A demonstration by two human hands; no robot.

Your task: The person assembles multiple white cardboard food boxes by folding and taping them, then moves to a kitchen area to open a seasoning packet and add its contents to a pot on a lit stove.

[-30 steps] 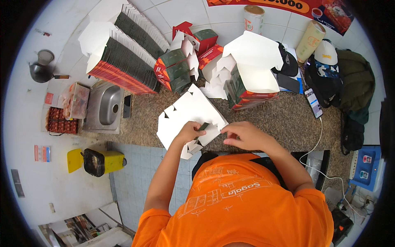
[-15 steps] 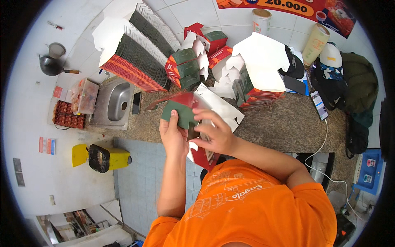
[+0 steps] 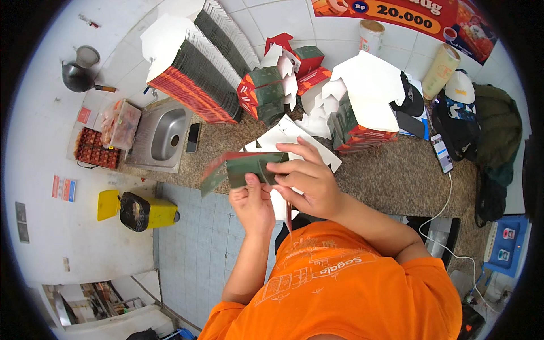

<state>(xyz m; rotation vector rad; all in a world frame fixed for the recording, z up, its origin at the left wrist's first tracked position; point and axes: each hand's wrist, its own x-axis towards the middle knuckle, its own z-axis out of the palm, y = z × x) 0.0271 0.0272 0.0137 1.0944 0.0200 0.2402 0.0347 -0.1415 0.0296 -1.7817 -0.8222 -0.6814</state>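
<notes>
A partly folded cardboard food box (image 3: pixel 241 168), dark green with red panels, is held up over the counter's front edge. My left hand (image 3: pixel 253 205) grips its lower edge, thumb pressed against the green face. On the box's right side, my right hand (image 3: pixel 310 178) has its fingers bent over a green flap, the thumb below. The far panels tilt away to the left, and a red panel hangs down between the hands and my shirt. Behind the box, a flat white cardboard blank (image 3: pixel 290 134) lies on the counter.
Tall stacks of flat box blanks (image 3: pixel 198 79) stand at the back left. Folded boxes (image 3: pixel 262 93) and a white-topped pile of blanks (image 3: pixel 368 93) are at the back. A steel sink (image 3: pixel 166 139) and phone (image 3: pixel 193 137) lie left; a charging phone (image 3: pixel 441 153) lies right.
The box has turned, so its green side now lies more level and its panels reach further left. My right fingers have moved onto the green flap. The whole view has shifted slightly.
</notes>
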